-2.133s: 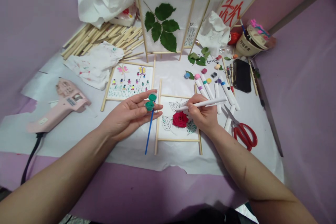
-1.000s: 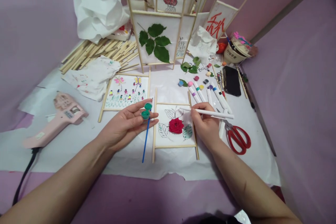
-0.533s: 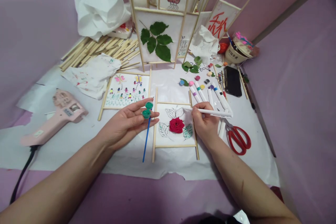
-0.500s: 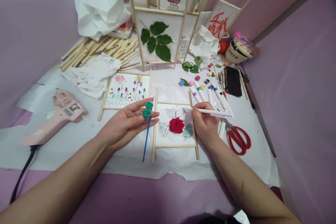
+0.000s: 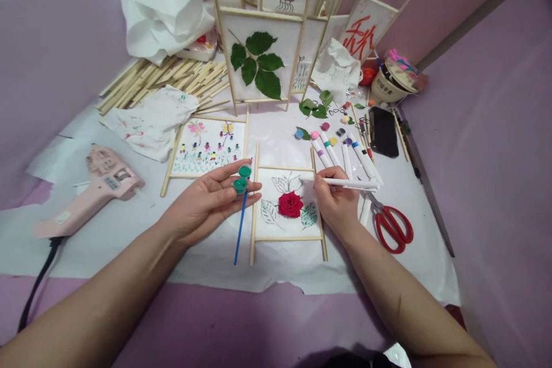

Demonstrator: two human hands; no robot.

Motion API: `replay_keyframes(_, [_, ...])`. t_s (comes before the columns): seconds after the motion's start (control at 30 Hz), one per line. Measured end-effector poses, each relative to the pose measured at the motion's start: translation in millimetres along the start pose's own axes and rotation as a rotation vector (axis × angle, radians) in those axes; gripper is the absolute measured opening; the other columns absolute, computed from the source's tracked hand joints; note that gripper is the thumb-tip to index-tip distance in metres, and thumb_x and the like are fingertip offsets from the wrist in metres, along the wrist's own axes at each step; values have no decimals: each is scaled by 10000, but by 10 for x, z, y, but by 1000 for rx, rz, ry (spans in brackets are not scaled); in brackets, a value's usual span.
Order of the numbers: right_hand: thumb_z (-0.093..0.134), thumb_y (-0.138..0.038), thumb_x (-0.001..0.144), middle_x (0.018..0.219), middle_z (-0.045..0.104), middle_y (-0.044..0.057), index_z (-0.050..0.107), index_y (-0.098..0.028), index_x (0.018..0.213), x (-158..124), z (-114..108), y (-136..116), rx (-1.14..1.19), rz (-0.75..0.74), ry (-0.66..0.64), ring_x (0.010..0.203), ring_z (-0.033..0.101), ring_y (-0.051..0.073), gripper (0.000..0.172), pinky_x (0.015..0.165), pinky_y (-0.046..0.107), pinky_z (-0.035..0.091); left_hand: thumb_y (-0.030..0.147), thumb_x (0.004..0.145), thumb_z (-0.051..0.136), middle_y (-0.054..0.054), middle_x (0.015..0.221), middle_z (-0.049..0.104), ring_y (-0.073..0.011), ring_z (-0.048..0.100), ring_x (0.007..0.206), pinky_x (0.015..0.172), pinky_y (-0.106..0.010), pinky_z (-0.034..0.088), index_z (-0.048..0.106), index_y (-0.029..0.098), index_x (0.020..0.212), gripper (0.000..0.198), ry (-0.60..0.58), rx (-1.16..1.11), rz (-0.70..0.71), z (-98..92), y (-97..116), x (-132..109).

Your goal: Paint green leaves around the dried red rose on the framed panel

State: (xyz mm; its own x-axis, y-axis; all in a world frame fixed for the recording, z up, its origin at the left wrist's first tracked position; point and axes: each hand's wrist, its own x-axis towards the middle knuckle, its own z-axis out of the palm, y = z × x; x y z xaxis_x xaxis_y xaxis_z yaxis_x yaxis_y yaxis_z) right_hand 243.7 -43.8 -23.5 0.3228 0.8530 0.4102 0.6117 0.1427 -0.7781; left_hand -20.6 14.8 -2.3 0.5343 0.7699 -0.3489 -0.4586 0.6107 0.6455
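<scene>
My left hand (image 5: 211, 201) holds a small open pot of green paint (image 5: 240, 186), its lid (image 5: 244, 171) folded back, and a thin blue paintbrush (image 5: 240, 230) hangs down from the same fingers. In my right hand (image 5: 338, 201) is a white marker pen (image 5: 345, 183), gripped with its tip at the upper right of a framed paper panel (image 5: 267, 231). That panel has a border of thin wooden sticks. On it lies a red rose (image 5: 290, 204), ringed by leaf outlines in black; the right leaf (image 5: 309, 215) is dotted with green.
A pink glue gun (image 5: 92, 190) lies on the left, red-handled scissors (image 5: 393, 229) on the right. Markers (image 5: 330, 152), paint pots (image 5: 299, 134) and a phone (image 5: 383, 132) lie beyond my right hand. Behind stand a leaf panel (image 5: 259, 63) and a stick pile (image 5: 164, 83).
The marker and my right hand have shifted very slightly left. My left hand holds almost still with the paint pot and brush. The view has tilted slightly.
</scene>
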Motion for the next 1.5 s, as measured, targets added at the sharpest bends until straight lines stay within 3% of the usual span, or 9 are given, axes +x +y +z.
replay_keyframes(0.13, [610,-227,880,666,604,-34,616,-240,769,-15,-7,-21,37,-9,-28,630,543,154,112,622,330,426,111,749,892,-34,860,808,-252,790,1007,1058,-492,611,794,200,1202,472,-5,-13,2,-14,4,-2])
replay_keyframes(0.33, [611,-261,891,699,629,-25,623,-234,769,-1,-24,-26,1,21,33,659,573,155,126,646,328,448,108,762,885,-30,867,811,-244,792,1008,1050,-481,616,791,207,1208,466,-17,-14,-1,-30,-17,-2])
replay_keyframes(0.73, [608,-237,865,631,600,-37,602,-241,734,-19,-9,-68,40,27,-79,642,575,156,131,622,321,445,106,767,882,-38,872,822,-245,798,997,1029,-469,628,794,196,1201,452,-32,-15,11,-7,-7,2])
replay_keyframes(0.97, [609,-256,891,701,639,-18,629,-239,780,-24,-13,-48,16,44,-5,678,594,159,114,644,328,456,116,779,878,-49,890,829,-241,798,998,1034,-468,624,797,200,1201,438,-45,-16,14,-4,-14,9])
replay_keyframes(1.37, [596,-242,880,625,585,-42,602,-241,729,-25,-12,-105,80,56,-137,627,560,143,151,604,308,424,112,788,869,-43,888,829,-246,800,998,1032,-479,622,791,195,1202,429,-42,-19,17,-4,1,-3])
replay_keyframes(1.5, [599,-241,878,642,599,-41,606,-239,736,-20,-22,-125,106,80,-128,611,560,134,142,588,299,423,115,784,874,-47,889,831,-242,800,996,1031,-474,624,793,200,1198,430,-39,-12,14,4,-1,-5])
